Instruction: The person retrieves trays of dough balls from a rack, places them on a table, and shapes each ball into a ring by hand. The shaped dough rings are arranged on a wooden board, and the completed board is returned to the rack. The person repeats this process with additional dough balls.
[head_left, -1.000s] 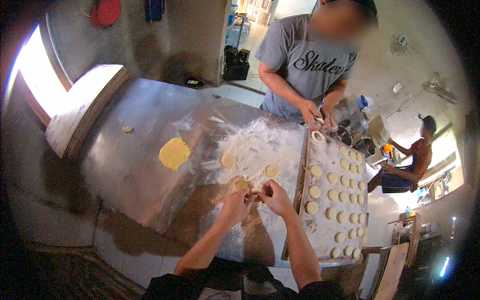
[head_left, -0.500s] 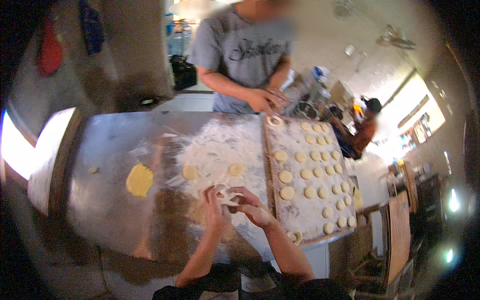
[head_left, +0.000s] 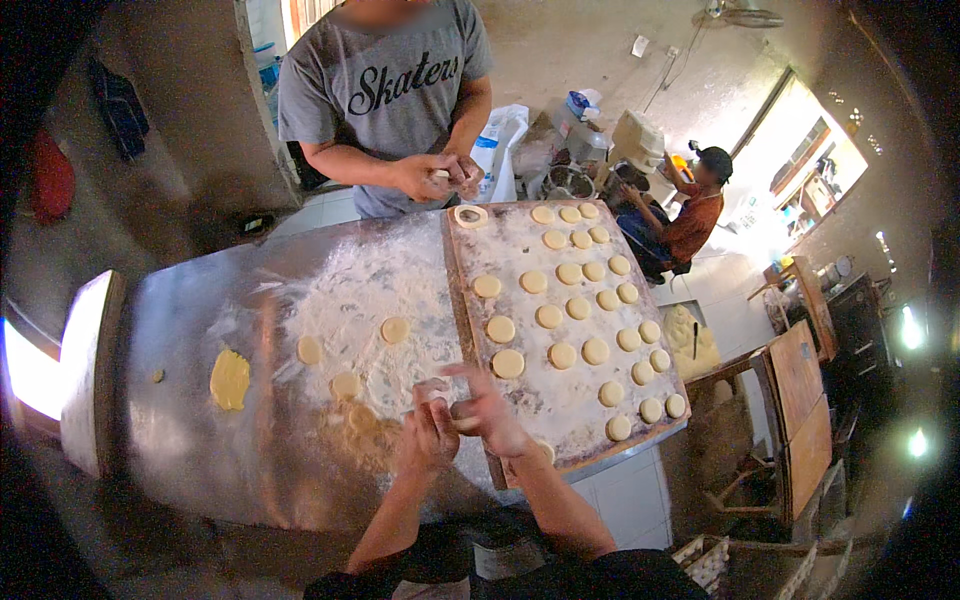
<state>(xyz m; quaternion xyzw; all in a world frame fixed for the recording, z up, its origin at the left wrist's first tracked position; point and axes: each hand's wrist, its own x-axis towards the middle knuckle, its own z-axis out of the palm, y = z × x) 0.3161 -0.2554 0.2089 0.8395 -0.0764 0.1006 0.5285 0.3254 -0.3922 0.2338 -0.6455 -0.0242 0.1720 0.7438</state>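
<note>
Hovering close together over the near R part of the metal table, just L of the floured board, are the person's two bare hands. Btwn them is a small pale dough piece, partly hidden by fingers & blurred; its long axis seems to run roughly L–R, approx. level, but no clear end shows, so can't tell which way it points.

L hand: fingers curled & bunched, pointing up/away from the body, at the piece's L side; can't tell how firmly it grips, if at all. R hand: part open, fingers stretched L above the piece, motion-blurred; can't tell if it has hold.

Three dough discs lie flat on the flour patch, beyond & L of the hands. Further L: a yellow slab, longer far-to-near than across, w/ a tiny scrap beyond its L side. Board carries many flat discs, plus a dough ring at its far L corner, nr a co-worker in a grey tee.
</note>
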